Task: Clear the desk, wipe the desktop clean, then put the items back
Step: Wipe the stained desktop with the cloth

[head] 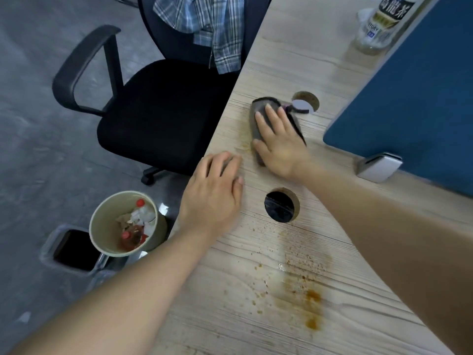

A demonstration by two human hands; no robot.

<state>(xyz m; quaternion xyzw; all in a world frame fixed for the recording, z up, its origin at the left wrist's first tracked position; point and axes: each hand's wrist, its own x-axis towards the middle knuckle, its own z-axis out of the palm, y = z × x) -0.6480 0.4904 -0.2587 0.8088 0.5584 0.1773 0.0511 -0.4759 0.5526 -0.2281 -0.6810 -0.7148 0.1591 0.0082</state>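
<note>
Head view: wiping the worktop [320, 60], with the big brown spill [304, 288] unwiped.
Right hand [279, 147] presses flat and spread on the grey cloth [258, 108] beyond the cable hole [282, 204]; the spill lies nearer the person, cloth's long axis pointing that way. Left hand [215, 193] rests open beside the hole.

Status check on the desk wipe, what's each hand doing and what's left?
Right hand flat on grey cloth, wiping. Left hand braced flat on desktop, holding nothing. Brown stain and crumbs near side unwiped. Bottle at far end.
</note>
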